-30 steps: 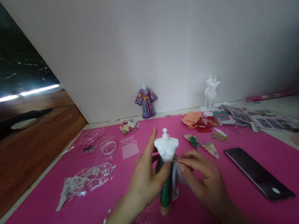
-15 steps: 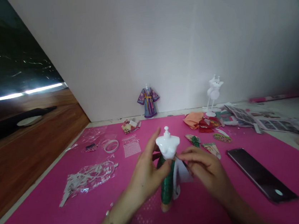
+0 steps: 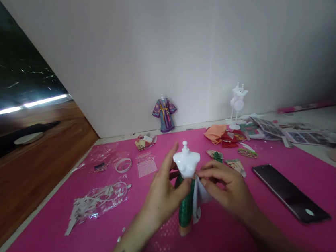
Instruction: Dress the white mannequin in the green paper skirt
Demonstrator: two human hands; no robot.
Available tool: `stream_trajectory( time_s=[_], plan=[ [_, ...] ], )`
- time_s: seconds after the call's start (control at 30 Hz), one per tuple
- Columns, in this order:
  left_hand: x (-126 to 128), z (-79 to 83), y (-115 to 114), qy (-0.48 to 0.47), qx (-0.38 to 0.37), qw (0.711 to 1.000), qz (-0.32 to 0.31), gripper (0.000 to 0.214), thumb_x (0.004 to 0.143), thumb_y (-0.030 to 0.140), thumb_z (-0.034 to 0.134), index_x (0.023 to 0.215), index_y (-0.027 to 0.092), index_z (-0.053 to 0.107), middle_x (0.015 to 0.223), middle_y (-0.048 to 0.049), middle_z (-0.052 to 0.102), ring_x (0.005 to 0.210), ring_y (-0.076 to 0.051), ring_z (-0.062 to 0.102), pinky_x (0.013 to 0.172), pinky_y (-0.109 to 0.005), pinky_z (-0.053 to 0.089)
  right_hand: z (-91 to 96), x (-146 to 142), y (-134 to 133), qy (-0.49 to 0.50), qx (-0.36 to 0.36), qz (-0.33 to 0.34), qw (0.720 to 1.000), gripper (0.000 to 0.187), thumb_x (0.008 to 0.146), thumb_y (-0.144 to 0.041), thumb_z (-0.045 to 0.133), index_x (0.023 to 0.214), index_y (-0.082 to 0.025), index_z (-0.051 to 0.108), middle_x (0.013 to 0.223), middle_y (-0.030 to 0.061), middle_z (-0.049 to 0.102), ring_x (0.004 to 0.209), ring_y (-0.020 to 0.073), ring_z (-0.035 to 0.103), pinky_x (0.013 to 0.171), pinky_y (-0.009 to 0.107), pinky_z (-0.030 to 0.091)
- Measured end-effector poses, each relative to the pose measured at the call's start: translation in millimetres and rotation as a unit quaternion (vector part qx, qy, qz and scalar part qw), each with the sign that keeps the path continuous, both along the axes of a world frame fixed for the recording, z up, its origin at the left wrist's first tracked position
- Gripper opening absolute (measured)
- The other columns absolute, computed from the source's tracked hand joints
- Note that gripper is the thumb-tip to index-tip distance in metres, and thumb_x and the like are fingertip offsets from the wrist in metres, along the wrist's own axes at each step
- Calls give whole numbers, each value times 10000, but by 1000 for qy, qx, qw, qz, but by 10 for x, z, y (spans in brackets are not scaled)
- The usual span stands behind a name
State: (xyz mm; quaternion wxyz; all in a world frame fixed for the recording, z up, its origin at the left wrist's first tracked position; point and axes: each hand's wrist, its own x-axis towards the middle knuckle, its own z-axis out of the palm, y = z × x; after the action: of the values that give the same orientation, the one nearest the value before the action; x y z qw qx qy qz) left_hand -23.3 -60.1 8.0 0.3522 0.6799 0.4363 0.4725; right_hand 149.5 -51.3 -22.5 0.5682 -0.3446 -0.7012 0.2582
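A small white mannequin bust (image 3: pixel 187 163) stands at the middle of the pink mat (image 3: pixel 79 249). A green glittery paper skirt (image 3: pixel 185 211) wraps its lower part. My left hand (image 3: pixel 162 193) grips the figure at the waist, thumb pressed on the front, index finger raised behind. My right hand (image 3: pixel 227 190) pinches a white paper piece (image 3: pixel 200 195) against the figure's right side, just under the bust.
A black phone (image 3: pixel 289 193) lies to the right. A bag of white paper strips (image 3: pixel 96 201), a tape ring (image 3: pixel 123 165) and a bead sheet (image 3: pixel 147 168) lie to the left. A dressed purple doll figure (image 3: pixel 164 114), another white mannequin (image 3: pixel 236 103), folded papers (image 3: pixel 224 136) and printed sheets (image 3: pixel 299 137) line the back.
My right hand lifted towards the bust, then came back down to the waist, still pinching the white paper. My left hand stayed on the figure.
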Motion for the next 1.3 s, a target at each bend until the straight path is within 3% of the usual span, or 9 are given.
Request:
stream_trajectory(
  time_s=[0.3, 0.7, 0.87, 1.03, 1.3],
  plan=[
    [23, 11, -15, -3, 3, 1000, -2, 753, 817, 131, 607, 1481, 239, 268, 1093, -39, 650, 993, -173, 647, 939, -350, 496, -38, -91, -19, 39, 9, -45, 998, 97, 781, -154, 691, 812, -215, 760, 758, 17, 669, 625, 131, 600, 500, 226, 476],
    [12, 7, 7, -20, -16, 1000, -11, 763, 816, 162, 648, 1479, 280, 290, 1071, -14, 663, 1032, -179, 634, 956, -358, 491, -50, -132, -82, 6, 43, -101, 994, 108, 839, -139, 631, 780, -192, 705, 783, 30, 662, 664, 148, 621, 565, 254, 496],
    [50, 4, -1, -16, 6, 1000, 20, 736, 809, 168, 637, 1466, 250, 316, 1054, -27, 669, 981, -175, 642, 927, -357, 504, -21, -131, -122, 28, 26, -85, 996, 118, 858, -141, 607, 785, -191, 686, 800, 32, 659, 691, 146, 625, 577, 244, 493],
    [105, -25, -1, 13, 24, 998, 64, 749, 756, 135, 626, 1442, 209, 333, 970, -23, 653, 876, -168, 639, 874, -348, 510, -43, -97, -126, 78, -52, -28, 995, 111, 880, -207, 609, 795, -204, 681, 790, 7, 620, 653, 124, 593, 556, 227, 480],
    [154, -6, -8, 24, 29, 997, 73, 767, 746, 130, 609, 1447, 206, 307, 973, -36, 641, 851, -182, 641, 821, -346, 506, -107, -102, -120, 106, -66, 0, 992, 97, 881, -210, 630, 838, -257, 703, 896, 1, 624, 866, 146, 594, 716, 237, 476]
  ],
)
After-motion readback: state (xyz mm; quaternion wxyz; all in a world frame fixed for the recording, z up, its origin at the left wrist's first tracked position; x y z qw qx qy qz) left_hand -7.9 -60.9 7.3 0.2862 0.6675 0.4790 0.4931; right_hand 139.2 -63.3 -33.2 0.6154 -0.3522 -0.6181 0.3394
